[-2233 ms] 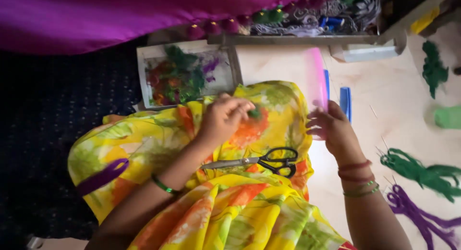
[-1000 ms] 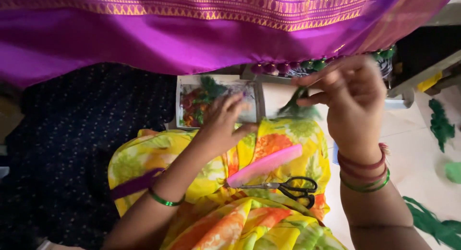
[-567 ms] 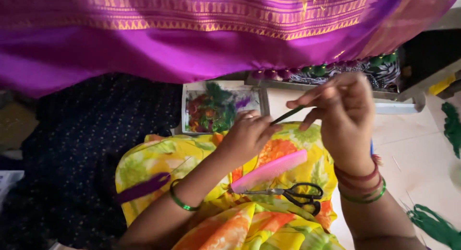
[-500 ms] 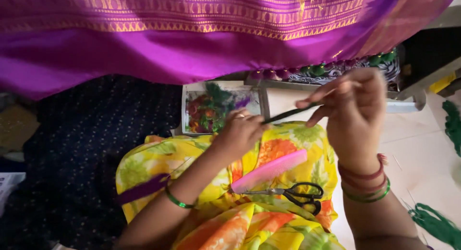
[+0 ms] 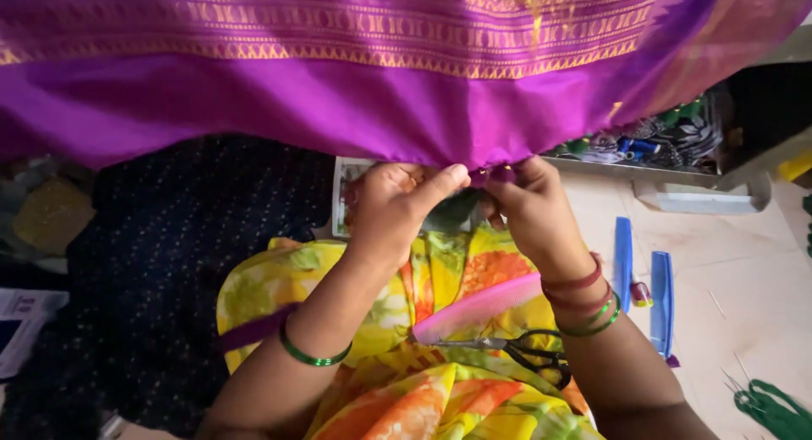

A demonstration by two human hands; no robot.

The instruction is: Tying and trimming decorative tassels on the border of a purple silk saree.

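Your left hand (image 5: 391,205) was raised to the lower edge of the purple cloth (image 5: 338,93), wrist bent back and thumb stretched out to the right along the hem, with the other fingers curled under it. Your right hand (image 5: 529,205) met it from the other side, knuckles up and fingertips pinched on the same edge, just beside the left thumb. Between the two hands a dark green tuft (image 5: 452,213) showed under the hem; you could not tell which fingers held it. Both forearms rose from the bottom of the view, the left one crossing the yellow flowered cloth (image 5: 397,398) over your lap. A pink comb (image 5: 478,307) and black scissors (image 5: 524,351) lay on that cloth, below your wrists. Two blue strips (image 5: 643,288) rested on the pale floor to the right.
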